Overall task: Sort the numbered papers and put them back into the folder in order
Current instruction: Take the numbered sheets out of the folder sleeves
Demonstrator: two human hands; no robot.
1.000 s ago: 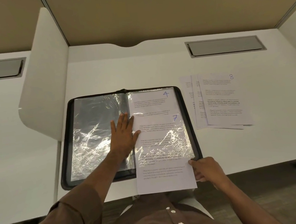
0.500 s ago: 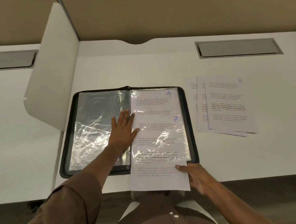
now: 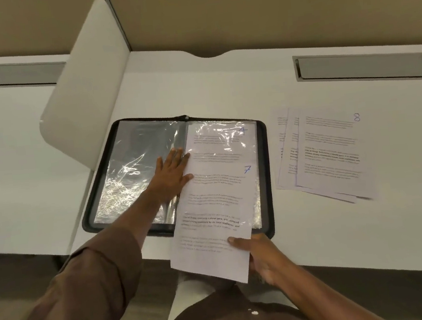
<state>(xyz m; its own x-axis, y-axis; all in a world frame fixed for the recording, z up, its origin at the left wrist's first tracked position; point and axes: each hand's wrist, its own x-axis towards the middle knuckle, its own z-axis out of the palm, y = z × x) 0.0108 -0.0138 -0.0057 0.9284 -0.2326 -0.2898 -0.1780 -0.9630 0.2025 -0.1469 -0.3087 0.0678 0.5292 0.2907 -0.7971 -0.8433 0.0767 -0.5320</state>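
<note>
A black zip folder [image 3: 266, 169] lies open on the white desk, its clear plastic sleeves showing. My left hand [image 3: 171, 173] lies flat on the sleeves by the spine, fingers straight. The right-hand sleeve holds a paper marked 4 [image 3: 228, 138]. A paper marked 7 [image 3: 216, 216] sits partly in that sleeve, its lower end sticking out over the desk edge. My right hand [image 3: 260, 255] pinches that paper's lower right corner, thumb on top. To the right of the folder lies a fanned stack of papers [image 3: 329, 155] with the sheet marked 8 on top.
A white divider panel [image 3: 86, 94] rises at the folder's left. Two grey cable hatches are set in the desk, one at the far right [image 3: 361, 67], one on the neighbouring desk at the left [image 3: 13, 75]. The desk's front edge runs just below the folder.
My right hand has drawn paper 7 further toward me and tilted it slightly leftward, so more of it sticks out of the sleeve. My left hand stays flat by the spine. The camera shifted.
</note>
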